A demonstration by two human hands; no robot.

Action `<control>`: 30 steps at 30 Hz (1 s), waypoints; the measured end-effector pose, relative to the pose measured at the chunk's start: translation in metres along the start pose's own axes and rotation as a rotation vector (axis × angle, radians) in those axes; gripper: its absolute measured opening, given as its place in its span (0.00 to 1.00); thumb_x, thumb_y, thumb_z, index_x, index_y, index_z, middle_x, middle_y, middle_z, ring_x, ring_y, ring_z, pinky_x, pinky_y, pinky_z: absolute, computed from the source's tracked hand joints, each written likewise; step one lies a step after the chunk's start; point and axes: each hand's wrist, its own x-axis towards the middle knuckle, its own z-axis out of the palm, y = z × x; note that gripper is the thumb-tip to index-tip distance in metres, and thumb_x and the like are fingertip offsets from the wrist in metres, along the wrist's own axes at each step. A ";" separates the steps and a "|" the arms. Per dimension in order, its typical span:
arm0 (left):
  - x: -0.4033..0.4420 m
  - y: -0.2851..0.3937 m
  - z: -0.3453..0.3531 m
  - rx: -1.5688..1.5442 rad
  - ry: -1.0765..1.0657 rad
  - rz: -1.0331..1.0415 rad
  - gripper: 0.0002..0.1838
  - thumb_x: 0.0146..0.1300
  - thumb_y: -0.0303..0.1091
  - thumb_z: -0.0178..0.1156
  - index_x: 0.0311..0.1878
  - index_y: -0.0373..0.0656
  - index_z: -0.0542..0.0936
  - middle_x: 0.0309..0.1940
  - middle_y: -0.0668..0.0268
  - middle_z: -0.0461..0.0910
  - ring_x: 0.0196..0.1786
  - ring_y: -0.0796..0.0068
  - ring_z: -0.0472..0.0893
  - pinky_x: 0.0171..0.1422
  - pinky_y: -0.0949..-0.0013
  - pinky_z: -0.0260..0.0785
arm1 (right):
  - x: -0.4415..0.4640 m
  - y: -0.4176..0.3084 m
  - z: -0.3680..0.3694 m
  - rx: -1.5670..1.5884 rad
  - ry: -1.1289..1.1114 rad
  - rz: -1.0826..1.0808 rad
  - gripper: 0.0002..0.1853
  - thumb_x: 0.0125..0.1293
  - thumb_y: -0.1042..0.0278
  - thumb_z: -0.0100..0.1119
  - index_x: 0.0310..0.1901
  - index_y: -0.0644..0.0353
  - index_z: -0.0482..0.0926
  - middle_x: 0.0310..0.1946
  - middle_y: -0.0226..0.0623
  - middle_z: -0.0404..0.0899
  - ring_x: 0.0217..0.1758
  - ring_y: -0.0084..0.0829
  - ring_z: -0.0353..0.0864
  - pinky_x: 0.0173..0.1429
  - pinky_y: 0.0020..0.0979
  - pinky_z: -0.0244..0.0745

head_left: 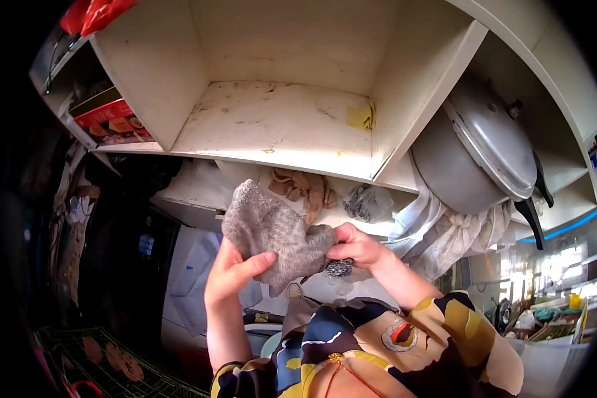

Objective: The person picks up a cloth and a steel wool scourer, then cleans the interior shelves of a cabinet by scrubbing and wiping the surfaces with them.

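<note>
A crumpled grey-brown cloth (268, 232) is held up between both hands, in front of the shelf's lower edge. My left hand (235, 268) grips its lower left part, with the thumb lying on top of the fabric. At the cloth's right end, my right hand (357, 247) pinches a corner between thumb and fingers. Just below the right hand's fingers is a dark, mesh-like scrubber (339, 267); whether the fingers hold it too is hard to make out.
A stained white shelf compartment (272, 126) with a yellow scrap (361, 117) is ahead. A large pressure cooker (471, 152) stands right, near draped white cloths (438, 245). Brown cloth (302, 189) and a plastic bag (368, 202) lie below. A red box (113, 119) is left.
</note>
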 end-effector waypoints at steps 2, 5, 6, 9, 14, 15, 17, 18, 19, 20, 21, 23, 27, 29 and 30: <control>0.018 0.030 -0.016 0.163 -0.162 -0.089 0.31 0.56 0.24 0.63 0.63 0.31 0.65 0.50 0.58 0.77 0.50 0.72 0.78 0.52 0.68 0.73 | -0.018 -0.014 0.002 -0.071 0.077 -0.096 0.15 0.61 0.75 0.60 0.50 0.69 0.80 0.46 0.38 0.83 0.49 0.25 0.80 0.55 0.27 0.73; 0.063 0.043 -0.039 0.582 -0.300 -0.042 0.14 0.57 0.30 0.67 0.43 0.30 0.80 0.25 0.65 0.81 0.25 0.82 0.78 0.31 0.76 0.72 | -0.042 -0.028 0.011 -0.016 0.173 -0.301 0.18 0.58 0.74 0.60 0.50 0.73 0.79 0.47 0.42 0.82 0.50 0.30 0.80 0.55 0.30 0.74; 0.082 0.047 -0.039 0.783 -0.312 0.018 0.13 0.56 0.31 0.68 0.39 0.31 0.81 0.24 0.63 0.81 0.25 0.82 0.78 0.30 0.74 0.71 | -0.050 -0.031 0.013 -0.014 0.188 -0.311 0.18 0.58 0.74 0.60 0.50 0.73 0.79 0.47 0.42 0.82 0.50 0.30 0.80 0.55 0.30 0.74; 0.142 0.048 -0.012 1.019 -0.282 0.121 0.11 0.53 0.33 0.69 0.33 0.34 0.82 0.22 0.59 0.80 0.25 0.76 0.79 0.31 0.68 0.70 | -0.074 -0.037 0.010 -0.108 0.296 -0.390 0.19 0.58 0.72 0.60 0.50 0.74 0.78 0.48 0.45 0.81 0.50 0.33 0.81 0.55 0.33 0.74; 0.263 -0.029 0.035 1.047 -0.189 0.247 0.19 0.53 0.42 0.64 0.47 0.43 0.82 0.41 0.56 0.83 0.43 0.61 0.82 0.50 0.62 0.73 | -0.117 -0.036 0.011 -0.104 0.580 -0.522 0.22 0.56 0.66 0.62 0.49 0.74 0.77 0.46 0.46 0.82 0.48 0.34 0.81 0.54 0.34 0.75; 0.282 -0.050 0.046 1.080 -0.193 0.358 0.19 0.53 0.41 0.64 0.49 0.46 0.82 0.45 0.57 0.82 0.46 0.60 0.81 0.54 0.61 0.72 | -0.130 -0.033 0.009 -0.088 0.583 -0.497 0.22 0.56 0.66 0.62 0.49 0.74 0.77 0.46 0.46 0.82 0.48 0.34 0.81 0.54 0.34 0.75; 0.298 -0.081 0.071 1.222 -0.187 0.495 0.19 0.55 0.40 0.63 0.51 0.48 0.81 0.55 0.60 0.78 0.53 0.57 0.78 0.60 0.61 0.70 | -0.154 -0.028 0.001 -0.150 0.727 -0.564 0.31 0.53 0.62 0.62 0.57 0.73 0.71 0.49 0.48 0.79 0.51 0.39 0.81 0.59 0.37 0.74; 0.299 -0.091 0.080 1.331 -0.184 0.513 0.19 0.57 0.39 0.62 0.52 0.47 0.81 0.60 0.61 0.75 0.58 0.56 0.76 0.62 0.61 0.69 | -0.161 -0.027 0.000 -0.141 0.726 -0.555 0.31 0.53 0.62 0.62 0.57 0.73 0.71 0.49 0.48 0.79 0.51 0.39 0.81 0.59 0.37 0.74; 0.301 -0.096 0.083 1.335 -0.185 0.503 0.19 0.57 0.39 0.62 0.52 0.47 0.81 0.60 0.61 0.75 0.58 0.56 0.76 0.62 0.61 0.69 | -0.168 -0.026 0.000 -0.150 0.753 -0.551 0.31 0.53 0.62 0.63 0.57 0.73 0.71 0.49 0.48 0.79 0.50 0.39 0.81 0.58 0.37 0.74; 0.304 -0.101 0.086 1.371 -0.191 0.472 0.18 0.56 0.37 0.62 0.51 0.47 0.81 0.57 0.61 0.77 0.55 0.55 0.77 0.60 0.61 0.70 | -0.173 -0.026 -0.002 -0.162 0.778 -0.550 0.31 0.52 0.61 0.63 0.56 0.73 0.71 0.49 0.48 0.79 0.50 0.39 0.81 0.58 0.37 0.75; 0.299 -0.098 0.089 1.408 -0.198 0.440 0.17 0.56 0.36 0.61 0.50 0.46 0.82 0.54 0.61 0.79 0.53 0.54 0.78 0.59 0.60 0.71 | -0.177 -0.026 -0.004 -0.157 0.776 -0.545 0.31 0.52 0.61 0.63 0.56 0.73 0.71 0.49 0.48 0.79 0.50 0.39 0.81 0.58 0.37 0.75; 0.292 -0.087 0.085 1.233 -0.134 0.479 0.16 0.56 0.34 0.60 0.49 0.46 0.82 0.51 0.60 0.80 0.51 0.56 0.80 0.57 0.61 0.71 | -0.186 -0.024 -0.008 -0.166 0.747 -0.534 0.30 0.53 0.63 0.63 0.55 0.73 0.71 0.49 0.48 0.79 0.50 0.39 0.81 0.57 0.37 0.75; 0.209 -0.039 0.059 0.951 0.275 0.822 0.12 0.57 0.26 0.57 0.45 0.42 0.82 0.40 0.59 0.82 0.43 0.66 0.82 0.50 0.67 0.73 | -0.194 -0.025 -0.010 -0.125 0.684 -0.483 0.29 0.53 0.64 0.62 0.55 0.73 0.72 0.49 0.48 0.79 0.50 0.39 0.81 0.57 0.37 0.75; 0.156 -0.053 0.031 0.948 0.422 0.904 0.11 0.54 0.20 0.58 0.41 0.38 0.77 0.33 0.64 0.77 0.36 0.69 0.76 0.40 0.70 0.70 | -0.191 -0.025 -0.016 -0.124 0.677 -0.444 0.28 0.54 0.65 0.62 0.55 0.74 0.71 0.49 0.48 0.80 0.50 0.39 0.82 0.58 0.36 0.75; 0.130 -0.067 0.023 0.914 0.467 0.849 0.10 0.52 0.18 0.60 0.39 0.38 0.76 0.30 0.65 0.74 0.34 0.71 0.73 0.37 0.71 0.67 | -0.189 -0.024 -0.017 -0.118 0.670 -0.440 0.28 0.54 0.65 0.62 0.55 0.74 0.71 0.49 0.48 0.80 0.50 0.39 0.82 0.58 0.36 0.75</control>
